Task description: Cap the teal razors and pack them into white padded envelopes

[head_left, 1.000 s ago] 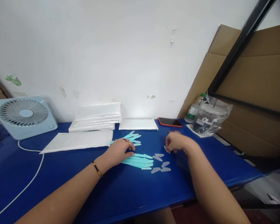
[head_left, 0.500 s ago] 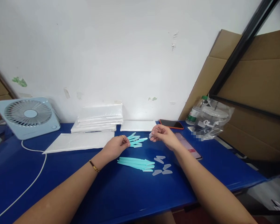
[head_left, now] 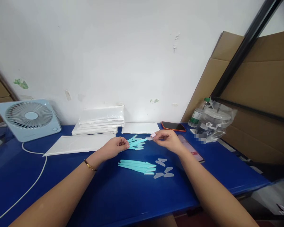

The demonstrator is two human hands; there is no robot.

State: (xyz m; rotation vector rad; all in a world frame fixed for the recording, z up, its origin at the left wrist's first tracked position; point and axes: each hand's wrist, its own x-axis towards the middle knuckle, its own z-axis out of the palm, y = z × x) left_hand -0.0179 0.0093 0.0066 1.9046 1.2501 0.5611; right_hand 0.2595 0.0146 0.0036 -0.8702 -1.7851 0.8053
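My left hand (head_left: 115, 147) pinches the handle end of a teal eyebrow razor (head_left: 140, 142), whose blade end points right. In the fingertips of my right hand (head_left: 167, 139) is a small translucent blade cover (head_left: 149, 138), right at the tip of that razor; whether it is on the blade I cannot tell. Several more teal razors (head_left: 139, 148) lie fanned out beneath and behind the held one. Closer to me, a bundle of teal razors (head_left: 137, 165) lies side by side. Several loose translucent covers (head_left: 168, 175) are scattered to the right of that bundle.
White padded envelopes (head_left: 99, 121) are stacked by the wall, with one flat envelope (head_left: 71, 143) in front. A pale blue fan (head_left: 31, 118) stands left, its cable trailing forward. Two phones (head_left: 173, 126), a bottle (head_left: 197, 116) and a bagged cup (head_left: 214, 121) are on the right.
My right hand has turned slightly, bringing the cover to the razor's tip. My left hand has shifted a little left, still pinching the razor. The bundle and loose covers lie as before.
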